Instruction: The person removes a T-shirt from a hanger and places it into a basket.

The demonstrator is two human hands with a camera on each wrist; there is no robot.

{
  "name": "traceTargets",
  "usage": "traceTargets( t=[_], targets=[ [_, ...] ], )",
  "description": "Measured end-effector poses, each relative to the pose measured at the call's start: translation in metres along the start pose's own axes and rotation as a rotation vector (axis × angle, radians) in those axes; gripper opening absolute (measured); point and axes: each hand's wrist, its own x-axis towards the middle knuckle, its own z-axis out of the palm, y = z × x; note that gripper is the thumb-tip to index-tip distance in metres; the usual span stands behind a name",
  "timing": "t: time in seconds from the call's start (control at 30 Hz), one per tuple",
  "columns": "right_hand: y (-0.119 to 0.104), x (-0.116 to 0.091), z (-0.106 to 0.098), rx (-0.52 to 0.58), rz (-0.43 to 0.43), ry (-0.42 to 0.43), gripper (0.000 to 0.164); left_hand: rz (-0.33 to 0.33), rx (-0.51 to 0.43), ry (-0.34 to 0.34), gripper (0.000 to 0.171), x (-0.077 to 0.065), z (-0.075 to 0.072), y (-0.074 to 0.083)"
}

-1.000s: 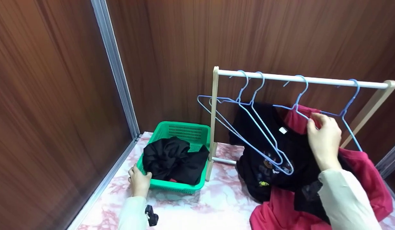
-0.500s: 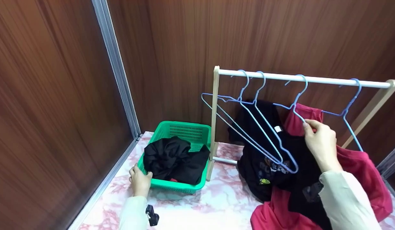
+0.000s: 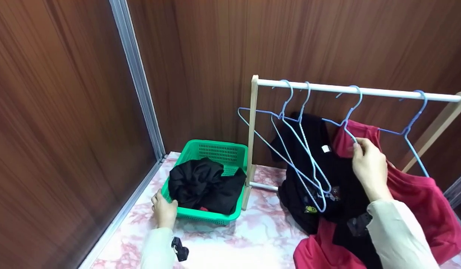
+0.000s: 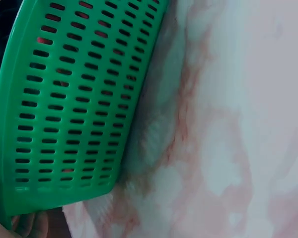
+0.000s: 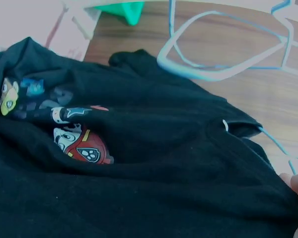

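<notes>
My left hand (image 3: 165, 211) grips the near left corner of a green plastic basket (image 3: 204, 214), thumb over the rim. Bunched black cloth (image 3: 196, 183) lies inside. My right hand (image 3: 370, 166) pinches the shoulder of a black T-shirt (image 3: 348, 175) at the sloping arm of a blue hanger (image 3: 349, 117), which hooks over the rack's white rail (image 3: 327, 88). Cartoon figures (image 5: 87, 146) and a white neck label (image 3: 326, 148) show on the shirt. In the right wrist view only fingertips show, at the shirt's shoulder.
Two bare blue hangers (image 3: 302, 130) hang left of the shirt, overlapping its front. A red garment (image 3: 424, 201) hangs on another hanger (image 3: 413, 123) at the right. Wood-grain panels (image 3: 200, 67) stand behind and left of the marbled surface (image 3: 230, 246).
My right hand has shifted slightly left along the hanger with the shirt's shoulder. The bare hangers have swung, and more of the red garment shows. My left hand stays on the basket.
</notes>
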Motion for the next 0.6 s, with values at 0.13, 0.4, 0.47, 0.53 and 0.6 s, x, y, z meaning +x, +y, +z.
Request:
traceTargets(
  t=[0.13, 0.4, 0.47, 0.53, 0.6],
  targets=[
    [0.001, 0.002, 0.001, 0.036, 0.0, -0.019, 0.033, -0.035, -0.039, 0.021, 0.07, 0.002, 0.003, 0.0],
    [0.004, 0.003, 0.0, 0.068, 0.047, -0.039, 0.036, -0.05, -0.113, -0.025, 0.064, 0.01, 0.0, 0.0],
    [0.003, 0.002, 0.002, 0.07, 0.05, -0.034, 0.035, -0.059, -0.163, 0.003, 0.057, 0.011, -0.001, -0.003],
    [0.003, 0.001, 0.004, 0.072, 0.05, -0.034, 0.034, -0.078, -0.216, 0.03, 0.051, 0.01, -0.003, -0.006],
    [0.002, 0.0, 0.006, 0.067, 0.052, -0.034, 0.033, -0.102, -0.263, 0.04, 0.048, 0.01, -0.004, -0.008]
  ],
)
